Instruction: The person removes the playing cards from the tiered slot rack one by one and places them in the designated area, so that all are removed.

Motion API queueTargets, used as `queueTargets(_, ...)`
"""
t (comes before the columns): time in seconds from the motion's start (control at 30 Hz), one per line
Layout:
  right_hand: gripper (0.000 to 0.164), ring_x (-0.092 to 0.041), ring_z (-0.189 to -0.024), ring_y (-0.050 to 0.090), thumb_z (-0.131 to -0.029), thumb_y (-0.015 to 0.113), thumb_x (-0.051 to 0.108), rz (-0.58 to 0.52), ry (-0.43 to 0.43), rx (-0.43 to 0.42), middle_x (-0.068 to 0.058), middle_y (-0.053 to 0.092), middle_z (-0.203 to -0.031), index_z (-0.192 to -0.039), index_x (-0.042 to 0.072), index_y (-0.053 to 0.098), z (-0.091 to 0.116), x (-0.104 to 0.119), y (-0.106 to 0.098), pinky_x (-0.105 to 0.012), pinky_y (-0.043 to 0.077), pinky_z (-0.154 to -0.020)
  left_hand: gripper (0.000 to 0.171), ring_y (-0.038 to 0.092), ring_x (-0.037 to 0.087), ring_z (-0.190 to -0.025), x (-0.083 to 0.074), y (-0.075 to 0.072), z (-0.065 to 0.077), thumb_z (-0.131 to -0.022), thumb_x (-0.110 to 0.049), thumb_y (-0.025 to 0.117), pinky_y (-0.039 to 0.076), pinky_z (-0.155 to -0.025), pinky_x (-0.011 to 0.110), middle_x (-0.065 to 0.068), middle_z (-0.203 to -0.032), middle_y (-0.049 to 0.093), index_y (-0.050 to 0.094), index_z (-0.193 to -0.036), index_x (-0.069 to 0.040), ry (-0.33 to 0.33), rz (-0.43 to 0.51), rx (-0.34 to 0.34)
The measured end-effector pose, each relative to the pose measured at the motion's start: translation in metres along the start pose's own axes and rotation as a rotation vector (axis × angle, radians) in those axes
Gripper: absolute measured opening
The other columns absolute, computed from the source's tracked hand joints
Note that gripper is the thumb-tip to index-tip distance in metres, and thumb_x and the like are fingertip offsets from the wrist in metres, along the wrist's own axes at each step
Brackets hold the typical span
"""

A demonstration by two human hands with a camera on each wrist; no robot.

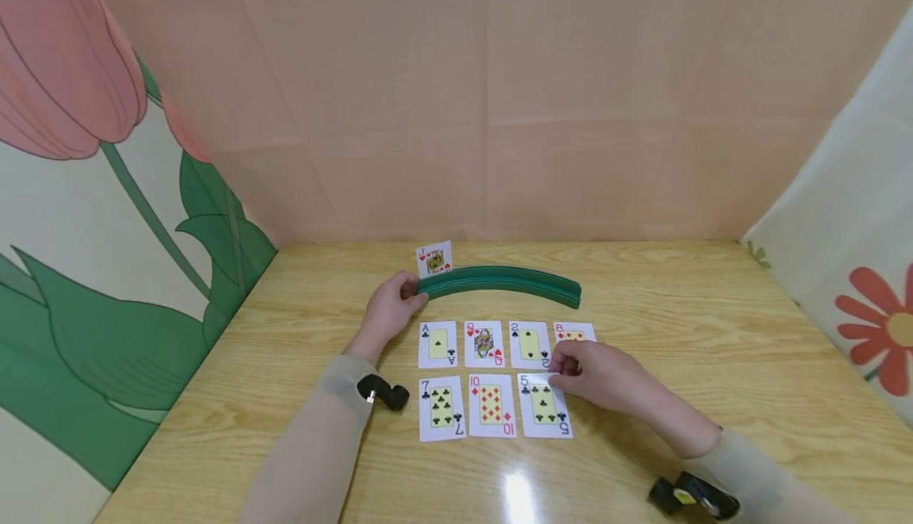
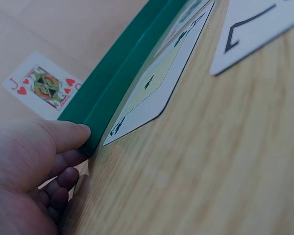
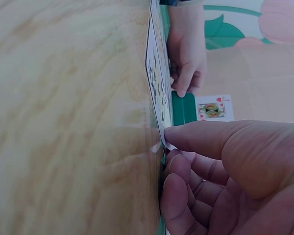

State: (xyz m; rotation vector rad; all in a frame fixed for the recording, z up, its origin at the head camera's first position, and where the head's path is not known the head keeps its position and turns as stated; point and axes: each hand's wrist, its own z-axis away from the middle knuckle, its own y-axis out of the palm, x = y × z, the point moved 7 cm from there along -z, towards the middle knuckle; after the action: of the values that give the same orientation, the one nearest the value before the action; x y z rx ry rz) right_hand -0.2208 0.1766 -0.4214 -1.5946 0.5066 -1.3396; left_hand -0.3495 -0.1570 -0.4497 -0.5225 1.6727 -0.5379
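Observation:
A curved green card holder (image 1: 499,278) lies across the table, and my left hand (image 1: 388,310) pinches its left end between thumb and fingers. The jack of hearts (image 1: 434,258) stands upright in the holder near that end. My right hand (image 1: 606,373) pinches the top right corner of the five of clubs (image 1: 544,407), thumb on its face; in the right wrist view that corner bends up at the fingertips. Left of it lie the ten of diamonds (image 1: 492,406) and the seven of clubs (image 1: 441,408). The eight of diamonds (image 1: 574,331) is partly hidden behind my right hand.
Between the holder and the front row lie the ace of clubs (image 1: 437,344), the queen of hearts (image 1: 484,344) and the two of spades (image 1: 529,344), face up. A pink cloth (image 1: 485,112) rises behind the wooden table (image 1: 713,310); flower-printed cloths hang on both sides.

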Motion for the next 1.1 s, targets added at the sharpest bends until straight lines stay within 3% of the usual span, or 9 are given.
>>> queueTargets(0.5,0.019,-0.015,-0.076,0.053,-0.097,0.086,0.020,0.007,0.035,0.009,0.006,0.059,-0.083,-0.094,0.023,0.068,0.000,0.000,0.001,-0.031,0.041,-0.069,0.028,0.065,0.029,-0.115,0.001,0.000,0.001,-0.106,-0.022,0.078,0.054,-0.103,0.049,0.009,-0.123,0.072,0.070,-0.130,-0.010,-0.014,0.004,0.005)
queueTargets(0.83,0.019,-0.014,-0.076,0.054,-0.097,0.086,0.020,-0.004,0.011,0.013,0.007,0.061,-0.083,-0.093,0.023,0.068,-0.001,0.003,0.000,-0.031,0.043,-0.069,0.028,0.066,0.029,-0.116,0.002,-0.002,0.001,-0.106,-0.021,0.078,0.054,-0.104,0.050,0.009,-0.123,0.072,0.070,-0.130,-0.010,-0.022,0.005,0.001)
queueTargets(1.1,0.015,-0.016,-0.078,0.055,-0.101,0.082,0.022,-0.023,0.036,-0.011,0.005,0.062,-0.087,-0.097,0.022,0.068,-0.004,0.005,-0.013,-0.033,0.042,-0.069,0.030,0.065,0.029,-0.118,-0.001,-0.001,0.001,-0.106,-0.022,0.078,0.054,-0.106,0.050,0.008,-0.125,0.071,0.070,-0.132,-0.010,-0.026,0.003,0.013)
